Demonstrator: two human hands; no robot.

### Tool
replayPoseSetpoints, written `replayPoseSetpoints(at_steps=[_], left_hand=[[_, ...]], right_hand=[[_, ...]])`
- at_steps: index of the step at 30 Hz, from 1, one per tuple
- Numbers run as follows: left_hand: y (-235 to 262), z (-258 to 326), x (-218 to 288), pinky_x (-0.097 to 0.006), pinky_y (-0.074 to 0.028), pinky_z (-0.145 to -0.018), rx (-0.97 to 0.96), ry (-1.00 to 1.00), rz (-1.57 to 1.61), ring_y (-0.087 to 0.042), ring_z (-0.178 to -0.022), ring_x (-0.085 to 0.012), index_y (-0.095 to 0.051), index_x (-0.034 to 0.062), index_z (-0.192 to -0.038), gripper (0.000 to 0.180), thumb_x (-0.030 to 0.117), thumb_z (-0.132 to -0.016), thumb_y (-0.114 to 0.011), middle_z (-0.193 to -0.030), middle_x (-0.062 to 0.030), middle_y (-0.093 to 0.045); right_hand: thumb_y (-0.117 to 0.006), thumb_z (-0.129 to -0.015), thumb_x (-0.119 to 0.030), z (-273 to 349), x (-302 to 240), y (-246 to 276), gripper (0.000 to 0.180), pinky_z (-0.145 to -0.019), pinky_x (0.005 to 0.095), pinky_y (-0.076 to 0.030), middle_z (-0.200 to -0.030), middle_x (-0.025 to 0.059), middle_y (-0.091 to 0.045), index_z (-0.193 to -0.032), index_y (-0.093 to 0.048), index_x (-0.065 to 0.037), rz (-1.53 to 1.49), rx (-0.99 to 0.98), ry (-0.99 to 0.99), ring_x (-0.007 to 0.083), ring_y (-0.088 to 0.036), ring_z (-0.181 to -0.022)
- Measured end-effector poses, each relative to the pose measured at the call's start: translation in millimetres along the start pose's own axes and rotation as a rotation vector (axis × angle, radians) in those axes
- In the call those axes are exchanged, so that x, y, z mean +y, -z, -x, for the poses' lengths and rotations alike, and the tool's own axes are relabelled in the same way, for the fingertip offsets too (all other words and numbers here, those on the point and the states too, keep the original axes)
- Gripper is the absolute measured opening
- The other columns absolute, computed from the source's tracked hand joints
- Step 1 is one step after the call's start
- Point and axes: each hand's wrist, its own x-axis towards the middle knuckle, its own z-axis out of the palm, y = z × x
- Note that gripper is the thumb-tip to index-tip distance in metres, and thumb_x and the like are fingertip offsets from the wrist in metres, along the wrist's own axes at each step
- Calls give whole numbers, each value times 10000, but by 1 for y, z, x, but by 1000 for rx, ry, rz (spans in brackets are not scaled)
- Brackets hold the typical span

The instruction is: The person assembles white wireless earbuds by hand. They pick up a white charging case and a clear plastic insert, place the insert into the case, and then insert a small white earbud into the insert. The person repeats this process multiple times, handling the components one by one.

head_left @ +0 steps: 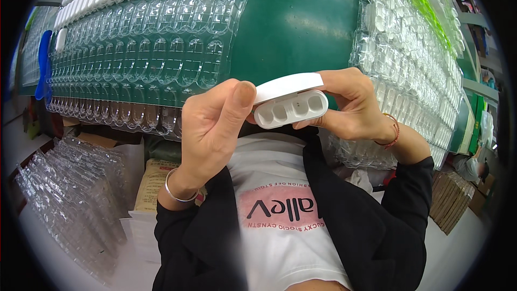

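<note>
White plastic case with rounded wells and a hinged lid swung open [291, 105] sits just off centre toward one o'clock, grasped at its nine o'clock end by the left hand [212, 126] and at three by the right hand [353, 105]. At six, a white cloth shirt [269, 153] bears upside-down black lettering on a pink panel [285, 205]; a smooth green tabletop [296, 21] spreads at twelve, clear moulded plastic trays [142, 70] at ten.

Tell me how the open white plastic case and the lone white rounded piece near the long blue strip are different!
The open white plastic case is held by the left hand and right hand; the lone white rounded piece lies in a clear plastic tray. The case's lid is open, showing hollows; the piece shows none. Both are white.
</note>
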Motion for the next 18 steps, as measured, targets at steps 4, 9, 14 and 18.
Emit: replayPoseSetpoints(at_steps=[4, 9, 14, 18], left_hand=[[-2, 0, -1, -207, -406, -608, -10, 27, 81, -514, -683, -57, -633, -46, -877, 408, 304, -1014, -474, -769, -33, -608], [-1, -2, -2, -193, -421, -588, -11, 9, 137, -520, -668, -41, -635, -23, -904, 341, 284, -997, -523, -754, -12, -610], [0, -2, 2, -192, -463, -588, -37, 67, 176, -562, -671, -49, -650, -16, -970, 319, 287, -981, -551, -793, -29, -637], [3, -3, 1, -201, -477, -606, -57, 81, 194, -594, -709, -66, -645, -24, -1010, 337, 303, -966, -576, -853, -40, -652]], right_hand=[[-793, -715, -41, -1, 0, 0, 301, -680, 267, -519, -867, 117, -707, -991, -682, 9, 19, -8, 10, 193, -695, -752], [-733, -739, 18, -2, -3, 3, 257, -691, 270, -527, -883, 117, -710, -991, -684, 9, 40, -44, -7, 201, -698, -761], [-694, -737, 50, -1, 1, 3, 256, -703, 277, -533, -898, 119, -711, -988, -692, 0, 121, -11, 33, 214, -699, -785], [-682, -747, 58, -3, -1, 1, 273, -720, 281, -538, -920, 119, -714, -1009, -701, -17, 114, 1, 37, 218, -701, -816]])
